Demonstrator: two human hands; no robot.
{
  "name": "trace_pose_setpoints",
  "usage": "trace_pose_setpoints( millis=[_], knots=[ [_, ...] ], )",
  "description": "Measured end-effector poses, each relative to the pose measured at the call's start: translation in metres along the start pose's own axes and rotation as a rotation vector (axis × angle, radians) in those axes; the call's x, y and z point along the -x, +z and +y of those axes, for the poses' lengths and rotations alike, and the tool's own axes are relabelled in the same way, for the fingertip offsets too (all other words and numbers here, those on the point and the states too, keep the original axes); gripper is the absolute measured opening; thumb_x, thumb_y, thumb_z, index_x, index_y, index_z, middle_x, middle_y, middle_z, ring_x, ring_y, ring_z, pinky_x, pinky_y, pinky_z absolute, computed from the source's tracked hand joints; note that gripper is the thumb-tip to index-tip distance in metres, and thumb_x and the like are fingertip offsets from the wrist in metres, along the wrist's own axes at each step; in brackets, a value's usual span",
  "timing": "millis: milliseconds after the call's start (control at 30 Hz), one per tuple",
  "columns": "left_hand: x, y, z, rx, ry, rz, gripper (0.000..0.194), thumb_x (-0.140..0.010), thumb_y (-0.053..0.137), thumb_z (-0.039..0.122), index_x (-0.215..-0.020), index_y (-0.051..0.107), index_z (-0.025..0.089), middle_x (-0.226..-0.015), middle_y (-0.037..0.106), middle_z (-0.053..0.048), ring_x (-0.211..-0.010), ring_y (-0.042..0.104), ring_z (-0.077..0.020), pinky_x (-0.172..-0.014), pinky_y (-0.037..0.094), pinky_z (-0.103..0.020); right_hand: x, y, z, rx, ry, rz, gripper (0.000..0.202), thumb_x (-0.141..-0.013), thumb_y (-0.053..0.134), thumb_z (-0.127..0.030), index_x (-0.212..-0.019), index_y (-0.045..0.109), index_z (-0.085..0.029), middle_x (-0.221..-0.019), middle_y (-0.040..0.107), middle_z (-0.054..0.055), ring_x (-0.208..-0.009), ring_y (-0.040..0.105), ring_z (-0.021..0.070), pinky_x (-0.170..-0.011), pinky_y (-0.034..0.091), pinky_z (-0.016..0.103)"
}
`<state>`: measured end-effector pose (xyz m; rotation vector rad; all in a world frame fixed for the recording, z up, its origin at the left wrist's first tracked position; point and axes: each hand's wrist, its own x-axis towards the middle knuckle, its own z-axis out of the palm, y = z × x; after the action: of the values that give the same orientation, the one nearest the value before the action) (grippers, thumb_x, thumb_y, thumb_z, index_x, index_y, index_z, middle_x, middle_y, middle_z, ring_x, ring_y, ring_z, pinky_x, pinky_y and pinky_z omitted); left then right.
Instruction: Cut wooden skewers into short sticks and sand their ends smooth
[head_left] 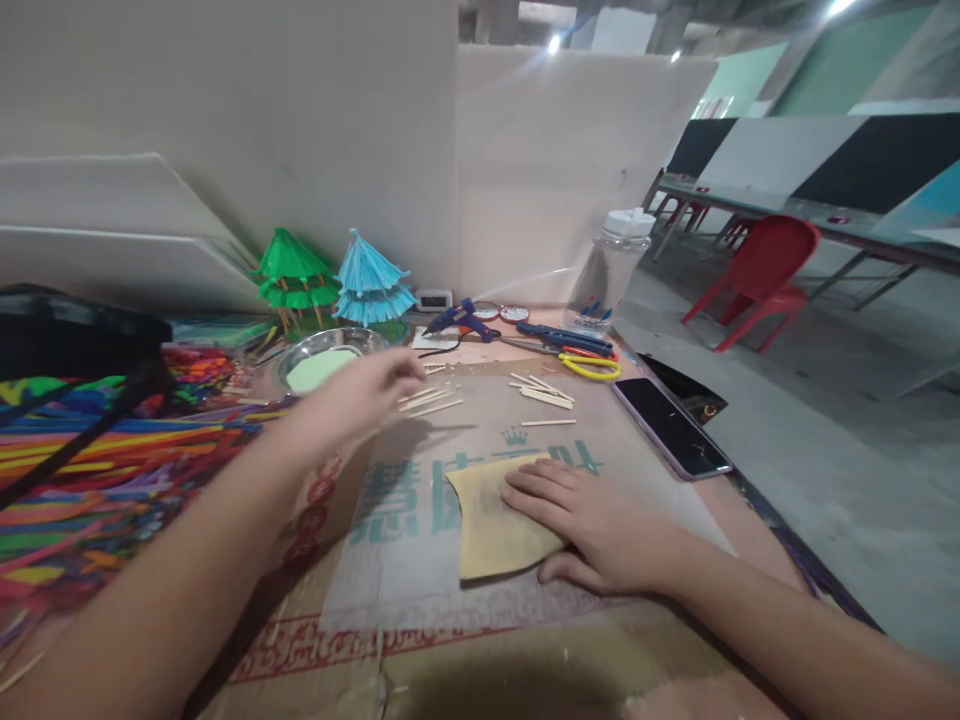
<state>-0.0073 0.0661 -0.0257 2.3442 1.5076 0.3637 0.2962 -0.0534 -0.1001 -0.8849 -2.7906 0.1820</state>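
Observation:
My right hand (585, 520) lies flat with fingers stretched over the right part of a yellowish sheet (487, 540) on the covered table. My left hand (371, 390) is above the left side of the work area, near a bundle of thin wooden sticks (435, 402); its fingers are blurred, and whether they hold anything is hidden. A second group of sticks (546, 394) lies to the right of the first, with one stick (549, 423) just in front. Behind my left hand, a clear bowl (352, 338) holds something pale green.
Green (289, 258) and blue (369, 275) paper trees stand at the back. A glue gun (461, 318), yellow-handled scissors (591, 368), a bottle (609, 265) and a phone (671, 428) lie or stand behind and right. Colourful strips (67, 470) cover the left.

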Motion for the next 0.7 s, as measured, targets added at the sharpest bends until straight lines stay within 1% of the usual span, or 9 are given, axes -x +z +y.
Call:
trace_pose_setpoints(
  millis=[33,67,133,267,333,467,533,633,700],
  knots=[
    [0.001,-0.015,-0.010,-0.067,-0.093,0.174,0.026,-0.093,0.047,0.033,-0.109,0.064,0.024,-0.107,0.072,0.000,-0.094,0.065,-0.0190,-0.079,0.045,-0.026,0.000,0.001,0.001,-0.023,-0.004,-0.013,0.078,-0.089,0.061,-0.061,-0.146,0.049,-0.009,-0.146,0.054,0.024,-0.134,0.051,0.0375,-0.111,0.043,0.059],
    [0.001,-0.028,-0.021,-0.109,-0.177,0.265,0.032,-0.094,0.043,0.033,-0.118,0.062,0.023,-0.111,0.071,-0.002,-0.095,0.064,-0.0200,-0.078,0.044,-0.027,0.001,0.002,0.001,-0.045,-0.013,-0.011,0.082,-0.087,0.061,-0.066,-0.146,0.050,-0.010,-0.146,0.054,0.024,-0.135,0.050,0.0377,-0.112,0.042,0.059],
    [0.002,-0.048,-0.043,-0.179,-0.304,0.350,0.040,-0.097,0.036,0.033,-0.126,0.059,0.019,-0.111,0.070,-0.008,-0.090,0.062,-0.0229,-0.073,0.042,-0.029,0.003,0.004,0.000,-0.083,-0.010,0.024,0.078,-0.088,0.059,-0.066,-0.143,0.052,-0.011,-0.144,0.056,0.023,-0.134,0.051,0.0351,-0.113,0.041,0.057],
    [-0.001,-0.058,-0.079,-0.237,-0.426,0.294,0.038,-0.095,0.038,0.032,-0.118,0.064,0.014,-0.108,0.071,-0.010,-0.084,0.061,-0.0232,-0.068,0.038,-0.028,0.002,-0.002,0.007,-0.032,0.221,0.182,0.045,-0.100,0.051,-0.041,-0.139,0.054,-0.018,-0.140,0.061,0.018,-0.130,0.056,0.0280,-0.109,0.047,0.051],
    [-0.005,-0.055,-0.090,-0.238,-0.432,0.233,0.038,-0.094,0.041,0.033,-0.117,0.065,0.015,-0.107,0.072,-0.008,-0.081,0.061,-0.0217,-0.066,0.038,-0.027,-0.004,-0.010,0.022,0.046,0.370,0.225,0.047,-0.098,0.053,-0.036,-0.143,0.049,-0.019,-0.143,0.058,0.017,-0.132,0.055,0.0298,-0.108,0.047,0.054],
    [-0.012,-0.045,-0.099,-0.238,-0.383,0.131,0.040,-0.092,0.047,0.040,-0.117,0.068,0.016,-0.100,0.074,-0.003,-0.081,0.062,-0.0195,-0.066,0.039,-0.024,-0.028,-0.025,0.067,0.166,0.509,0.100,0.075,-0.087,0.069,-0.044,-0.149,0.040,-0.014,-0.154,0.043,0.023,-0.144,0.041,0.0350,-0.112,0.041,0.054],
    [-0.015,-0.043,-0.100,-0.254,-0.362,0.120,0.041,-0.089,0.051,0.042,-0.114,0.071,0.017,-0.100,0.074,-0.004,-0.088,0.063,-0.0216,-0.068,0.039,-0.024,-0.044,-0.027,0.083,0.237,0.602,-0.007,0.080,-0.083,0.074,-0.050,-0.147,0.043,-0.013,-0.152,0.045,0.024,-0.140,0.046,0.0358,-0.109,0.044,0.051],
    [-0.019,-0.043,-0.101,-0.271,-0.363,0.132,0.046,-0.086,0.053,0.045,-0.114,0.072,0.014,-0.106,0.074,-0.009,-0.093,0.064,-0.0265,-0.069,0.040,-0.026,-0.064,-0.019,0.089,0.299,0.638,-0.046,0.064,-0.088,0.068,-0.053,-0.132,0.057,-0.009,-0.133,0.059,0.024,-0.129,0.054,0.0355,-0.105,0.045,0.047],
    [-0.020,-0.044,-0.103,-0.266,-0.368,0.137,0.050,-0.085,0.054,0.048,-0.116,0.072,0.013,-0.111,0.074,-0.013,-0.095,0.065,-0.0292,-0.070,0.042,-0.027,-0.073,-0.011,0.085,0.350,0.659,-0.054,0.043,-0.098,0.056,-0.041,-0.123,0.062,-0.006,-0.123,0.063,0.024,-0.122,0.057,0.0323,-0.104,0.045,0.045]
  ],
)
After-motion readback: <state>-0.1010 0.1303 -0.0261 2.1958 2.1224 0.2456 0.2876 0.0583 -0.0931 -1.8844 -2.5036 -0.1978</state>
